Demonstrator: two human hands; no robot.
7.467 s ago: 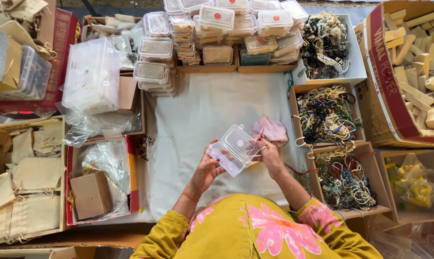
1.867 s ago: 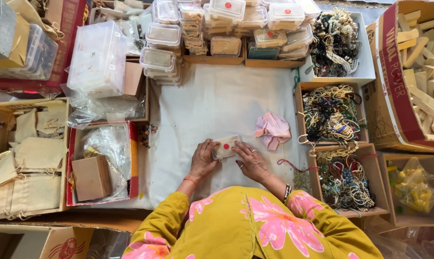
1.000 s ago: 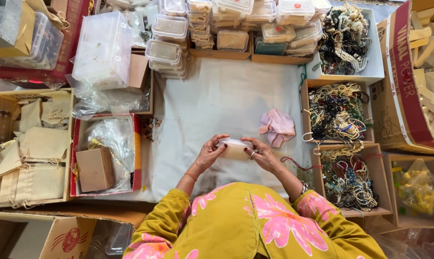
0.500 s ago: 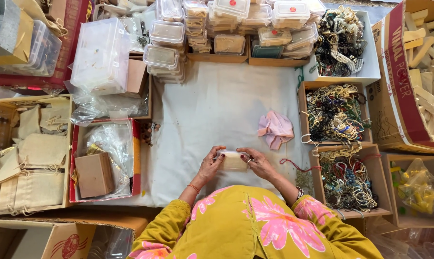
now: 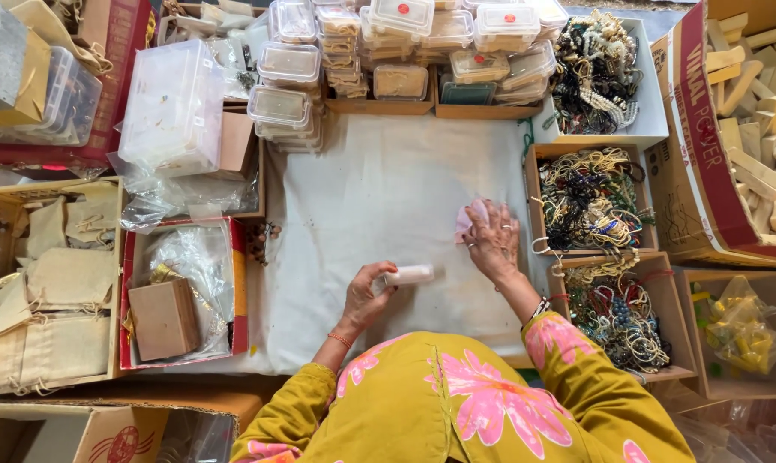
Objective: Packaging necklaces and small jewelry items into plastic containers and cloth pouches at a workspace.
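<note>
Yellow floral sleeves lie nearest. Just beyond them the left hand [image 5: 366,296] has its fingers clamped around a small clear plastic box [image 5: 407,275], held edge-on just above the white cloth [image 5: 379,197]. To its right, the right hand [image 5: 493,243] rests with fingers curled on a pink cloth [image 5: 466,219] lying on the white cloth. Farther off stand stacked clear boxes [image 5: 405,39], with trays of beaded jewellery [image 5: 589,199] on the right.

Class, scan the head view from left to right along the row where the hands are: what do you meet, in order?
Cloth pouches → brown box → left hand → small clear box → right hand → tray of beaded jewellery.
</note>
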